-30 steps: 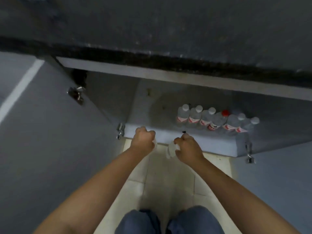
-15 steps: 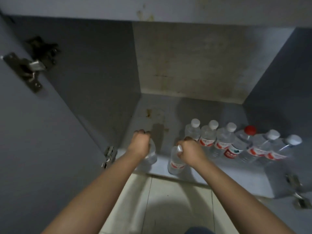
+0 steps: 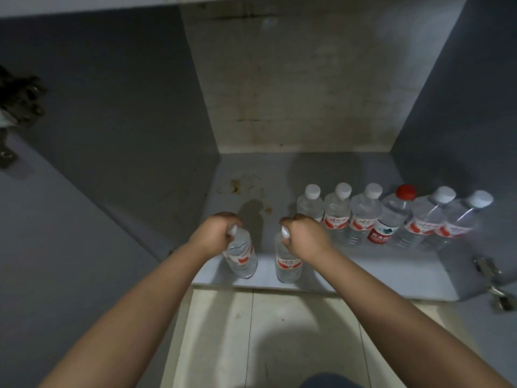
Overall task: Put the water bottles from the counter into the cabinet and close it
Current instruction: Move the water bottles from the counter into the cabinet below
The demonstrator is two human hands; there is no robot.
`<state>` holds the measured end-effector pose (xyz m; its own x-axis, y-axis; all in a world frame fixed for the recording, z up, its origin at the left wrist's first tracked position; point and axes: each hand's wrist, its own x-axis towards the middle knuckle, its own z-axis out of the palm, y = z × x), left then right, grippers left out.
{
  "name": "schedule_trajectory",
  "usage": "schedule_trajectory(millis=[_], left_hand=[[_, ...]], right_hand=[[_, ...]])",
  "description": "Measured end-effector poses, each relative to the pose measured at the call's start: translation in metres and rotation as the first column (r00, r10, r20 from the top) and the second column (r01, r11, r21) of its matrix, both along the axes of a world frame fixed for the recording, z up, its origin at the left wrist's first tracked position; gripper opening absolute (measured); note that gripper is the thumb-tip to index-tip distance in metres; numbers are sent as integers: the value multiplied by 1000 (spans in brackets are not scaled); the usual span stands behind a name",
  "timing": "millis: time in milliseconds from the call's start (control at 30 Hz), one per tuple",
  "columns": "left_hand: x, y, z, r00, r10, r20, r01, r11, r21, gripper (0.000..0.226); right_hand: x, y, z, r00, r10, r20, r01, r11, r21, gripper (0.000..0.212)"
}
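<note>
My left hand grips the cap end of a clear water bottle with a red and white label, tilted slightly at the front of the cabinet floor. My right hand grips the top of a second water bottle, which is upright beside the first. Both bottles sit near the front edge of the cabinet floor. Behind and to the right stands a row of several bottles, one with a red cap.
The cabinet is open, with the left door swung out and its hinge at the far left. A right-side hinge sits at the lower right. Pale floor tiles lie below the cabinet. The back wall is stained.
The view has dropped from the counter edge into the cabinet. Both hands have carried their bottles forward and down onto the front of the cabinet floor.
</note>
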<state>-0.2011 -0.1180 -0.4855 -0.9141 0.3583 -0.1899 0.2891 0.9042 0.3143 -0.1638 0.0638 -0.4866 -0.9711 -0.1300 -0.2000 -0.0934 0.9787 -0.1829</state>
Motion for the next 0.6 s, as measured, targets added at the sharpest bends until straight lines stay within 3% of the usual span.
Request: schedule_trajectory(millis=[167, 300, 367, 500, 600], left_hand=[[3, 1, 0, 983, 168, -73, -180, 961, -211, 36], [4, 8, -2, 937, 337, -93, -349, 914, -207, 43], [5, 7, -7, 950, 284, -126, -307, 925, -225, 44], [2, -6, -17, 995, 8, -97, -28, 979, -202, 53], [0, -10, -20, 999, -18, -44, 10, 983, -181, 59]], right_hand=[[2, -4, -7, 1000, 6, -29, -6, 1000, -7, 30], [0, -1, -5, 1000, 11, -18, -11, 1000, -7, 33], [-1, 0, -3, 1000, 17, -3, -17, 1000, -6, 32], [-12, 0, 2, 995, 97, 26, -98, 994, 53, 26], [-28, -3, 5, 991, 128, 29, -131, 986, 106, 32]])
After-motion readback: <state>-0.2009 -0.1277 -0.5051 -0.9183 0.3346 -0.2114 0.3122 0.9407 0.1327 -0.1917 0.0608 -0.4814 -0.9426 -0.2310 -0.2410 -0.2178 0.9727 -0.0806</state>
